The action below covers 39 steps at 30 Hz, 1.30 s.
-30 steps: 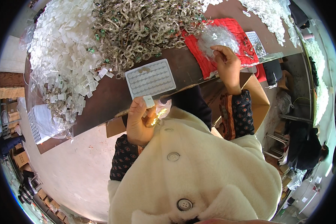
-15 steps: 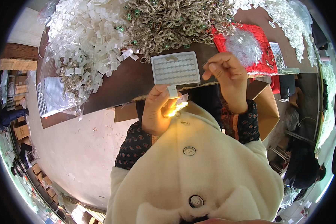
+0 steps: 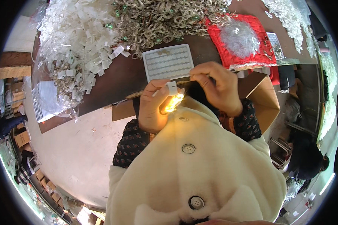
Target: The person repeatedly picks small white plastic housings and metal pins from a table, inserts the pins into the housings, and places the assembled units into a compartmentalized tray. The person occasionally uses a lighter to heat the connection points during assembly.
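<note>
My left hand [image 3: 152, 108] pinches a small white plastic case [image 3: 171, 88] between thumb and fingers in front of my chest. Just below the case, a bundle of string lights [image 3: 174, 102] glows warm yellow against the same hand. To the right, my right hand [image 3: 218, 88] is raised at the table edge with thumb and forefinger pressed together; whatever they may hold is too small to see. Beyond both hands lies a white tray [image 3: 165, 49] with rows of hollows.
On the brown table [image 3: 105, 88] are heaps of white plastic cases [image 3: 75, 32] and coiled string lights [image 3: 157, 22]. A red quilted cloth [image 3: 266, 52] bears a clear plastic tangle [image 3: 240, 37]. An open cardboard box [image 3: 266, 99] stands right, nearer a person in dark clothes [image 3: 306, 157].
My right hand has moved left and slightly down, closer to the left hand, and its fingertips have come together. The left hand keeps the case, and the lights stay lit.
</note>
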{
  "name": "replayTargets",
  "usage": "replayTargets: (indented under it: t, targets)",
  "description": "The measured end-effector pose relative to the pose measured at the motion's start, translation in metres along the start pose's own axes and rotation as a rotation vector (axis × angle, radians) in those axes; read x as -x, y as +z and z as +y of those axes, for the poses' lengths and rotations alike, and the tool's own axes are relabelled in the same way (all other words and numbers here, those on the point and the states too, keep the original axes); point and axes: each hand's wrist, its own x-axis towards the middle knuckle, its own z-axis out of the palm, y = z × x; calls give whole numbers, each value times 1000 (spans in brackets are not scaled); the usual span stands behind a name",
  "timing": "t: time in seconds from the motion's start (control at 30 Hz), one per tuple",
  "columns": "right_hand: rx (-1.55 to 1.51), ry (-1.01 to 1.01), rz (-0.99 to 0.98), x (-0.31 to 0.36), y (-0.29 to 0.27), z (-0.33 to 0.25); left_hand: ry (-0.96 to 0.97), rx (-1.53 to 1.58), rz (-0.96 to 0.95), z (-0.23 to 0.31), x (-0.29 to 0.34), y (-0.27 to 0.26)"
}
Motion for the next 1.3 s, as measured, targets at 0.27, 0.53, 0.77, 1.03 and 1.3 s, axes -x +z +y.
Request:
replayTargets:
  t: [0.27,0.53,0.77,1.03,1.3]
  targets:
    - [-331,-7,-18,-11,37,-36,68,-51,-13,6,4,3]
    - [-453,58,-44,-7,52,-33,116,-47,21,4,7,-1]
    - [-343,62,-79,-8,56,-34,136,55,-91,10,6,-12]
    - [-174,-49,-168,-18,49,-39,111,-134,111,11,9,-12]
    - [-49,-167,-246,-69,71,-42,154,13,274,38,7,-23]
